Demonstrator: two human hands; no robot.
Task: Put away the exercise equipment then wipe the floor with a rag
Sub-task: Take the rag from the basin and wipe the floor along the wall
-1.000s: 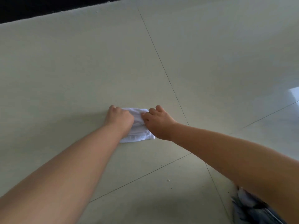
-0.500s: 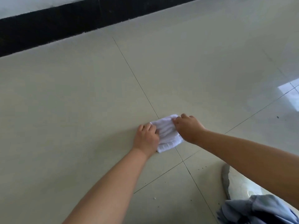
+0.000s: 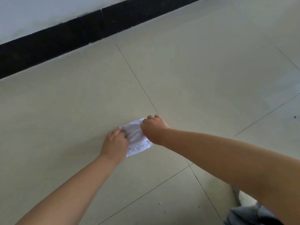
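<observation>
A folded white rag [image 3: 137,140] lies flat on the pale tiled floor [image 3: 65,111], close to where the tile joints cross. My left hand [image 3: 115,144] grips its left edge with curled fingers. My right hand [image 3: 153,128] grips its upper right edge, knuckles up. Both forearms stretch forward from the bottom of the view. No exercise equipment is in sight.
A black skirting strip [image 3: 65,36] runs along the white wall [image 3: 32,15] at the back. Grey trouser cloth [image 3: 243,216] and a pale shoe [image 3: 243,197] sit at the bottom right. Small crumbs [image 3: 160,203] dot the near tiles.
The rag and both hands have slid to the right along the floor towards the tile joint. The view has tipped up, bringing the skirting strip and wall into sight.
</observation>
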